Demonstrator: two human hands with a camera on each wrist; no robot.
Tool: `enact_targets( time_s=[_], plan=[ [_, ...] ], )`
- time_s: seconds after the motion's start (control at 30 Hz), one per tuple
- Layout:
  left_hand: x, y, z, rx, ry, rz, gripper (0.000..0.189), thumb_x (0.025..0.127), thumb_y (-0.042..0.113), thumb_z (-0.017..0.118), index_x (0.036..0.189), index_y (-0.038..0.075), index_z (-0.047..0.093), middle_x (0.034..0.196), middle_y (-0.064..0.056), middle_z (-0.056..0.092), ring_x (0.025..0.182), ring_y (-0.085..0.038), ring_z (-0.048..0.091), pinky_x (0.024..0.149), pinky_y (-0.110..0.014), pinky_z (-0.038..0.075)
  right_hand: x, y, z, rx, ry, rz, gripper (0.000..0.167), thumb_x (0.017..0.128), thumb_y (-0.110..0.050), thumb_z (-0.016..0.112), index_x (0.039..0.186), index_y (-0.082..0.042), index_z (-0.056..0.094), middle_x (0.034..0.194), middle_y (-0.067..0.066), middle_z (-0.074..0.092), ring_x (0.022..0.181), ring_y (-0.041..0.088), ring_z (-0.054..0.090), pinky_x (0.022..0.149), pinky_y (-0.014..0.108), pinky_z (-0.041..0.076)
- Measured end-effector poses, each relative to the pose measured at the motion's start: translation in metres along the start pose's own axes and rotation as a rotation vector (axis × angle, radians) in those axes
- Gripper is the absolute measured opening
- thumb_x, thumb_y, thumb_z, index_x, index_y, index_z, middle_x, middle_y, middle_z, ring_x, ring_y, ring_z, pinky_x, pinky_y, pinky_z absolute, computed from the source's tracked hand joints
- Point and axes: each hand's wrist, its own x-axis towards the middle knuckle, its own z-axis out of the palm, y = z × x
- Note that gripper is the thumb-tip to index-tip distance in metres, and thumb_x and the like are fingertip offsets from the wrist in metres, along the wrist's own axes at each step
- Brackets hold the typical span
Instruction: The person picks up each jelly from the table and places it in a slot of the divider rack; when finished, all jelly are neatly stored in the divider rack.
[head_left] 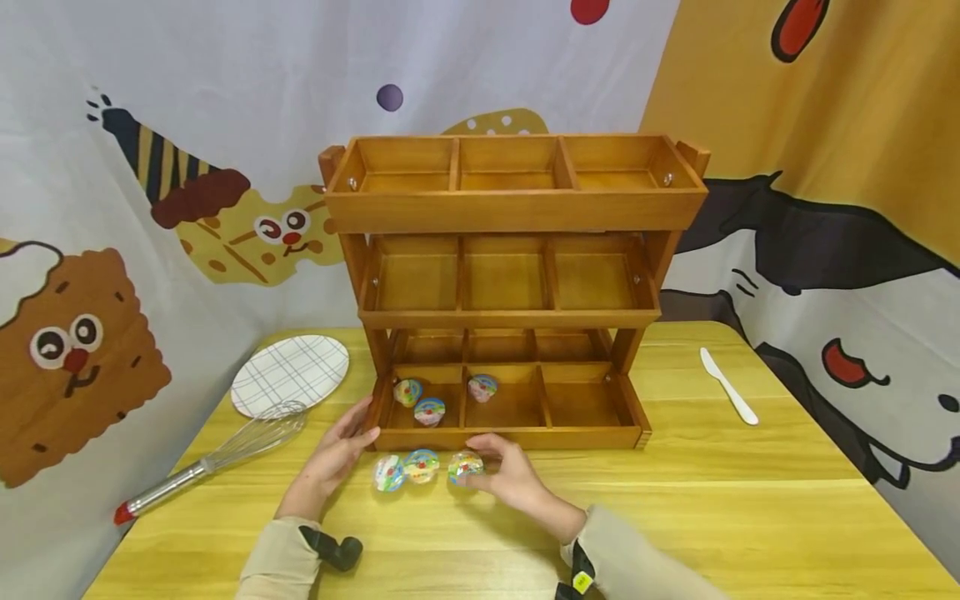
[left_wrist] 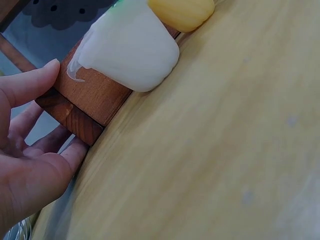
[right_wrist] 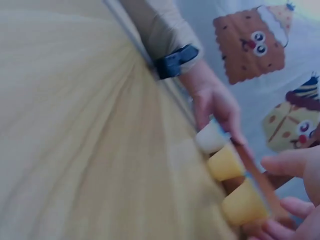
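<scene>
My left hand [head_left: 333,457] grips the lower left corner of a three-tier wooden rack [head_left: 517,212], thumb on the front edge and fingers along the side. In front of the bottom tier are a white jelly cup [head_left: 388,473], a yellow jelly cup [head_left: 422,467] and another yellow jelly cup [head_left: 466,463], lids facing up. My right hand [head_left: 513,482] spreads its thumb and fingers around that rightmost cup; in the right wrist view the thumb is apart from it. The bottom tier holds jelly cups [head_left: 430,412] in its left compartment and one jelly cup [head_left: 482,387] in the middle.
To the rack's left lie a white checked plate [head_left: 288,371] and a metal whisk [head_left: 225,454] overlapping its edge. A white plastic knife [head_left: 727,386] lies on the wooden table [head_left: 750,492] at right. Cartoon-printed curtains [head_left: 247,50] hang behind.
</scene>
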Motion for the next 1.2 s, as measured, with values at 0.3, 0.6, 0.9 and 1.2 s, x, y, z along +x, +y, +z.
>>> enact_targets(
  time_s=[0.3, 0.6, 0.9, 1.2],
  plan=[
    [0.001, 0.001, 0.001, -0.019, -0.013, 0.008, 0.065, 0.088, 0.008, 0.051, 0.142, 0.014, 0.016, 0.151, -0.008, 0.005, 0.136, -0.025, 0.012, 0.111, -0.041, 0.013, -0.001, 0.013, 0.013, 0.136, -0.054, 0.056, 0.045, 0.071, -0.005, 0.070, 0.113, 0.000, 0.053, 0.105, 0.018, 0.060, 0.081, 0.016, 0.058, 0.066, 0.017, 0.049],
    [-0.001, 0.004, 0.002, -0.063, -0.018, -0.005, 0.066, 0.087, 0.005, 0.051, 0.142, 0.013, 0.015, 0.151, -0.010, 0.001, 0.137, -0.028, 0.006, 0.112, -0.044, 0.007, -0.006, 0.000, 0.010, 0.206, -0.043, 0.078, 0.046, 0.069, 0.000, 0.070, 0.112, 0.003, 0.054, 0.104, 0.023, 0.060, 0.078, 0.017, 0.056, 0.066, 0.018, 0.048],
    [-0.002, 0.003, -0.001, -0.037, -0.008, -0.003, 0.067, 0.087, 0.007, 0.052, 0.142, 0.015, 0.016, 0.151, -0.010, -0.003, 0.138, -0.029, 0.003, 0.112, -0.045, 0.007, 0.000, 0.010, 0.012, 0.221, -0.047, 0.122, 0.050, 0.065, -0.003, 0.073, 0.112, -0.002, 0.055, 0.106, 0.017, 0.062, 0.079, 0.015, 0.058, 0.070, 0.023, 0.050],
    [0.000, 0.001, 0.000, -0.018, -0.019, 0.006, 0.066, 0.088, 0.008, 0.051, 0.143, 0.014, 0.014, 0.151, -0.010, 0.000, 0.137, -0.027, 0.006, 0.111, -0.041, 0.012, -0.005, 0.006, -0.002, 0.294, -0.130, 0.161, 0.050, 0.067, -0.004, 0.073, 0.113, 0.000, 0.054, 0.102, 0.014, 0.063, 0.082, 0.014, 0.060, 0.072, 0.024, 0.051]
  ],
)
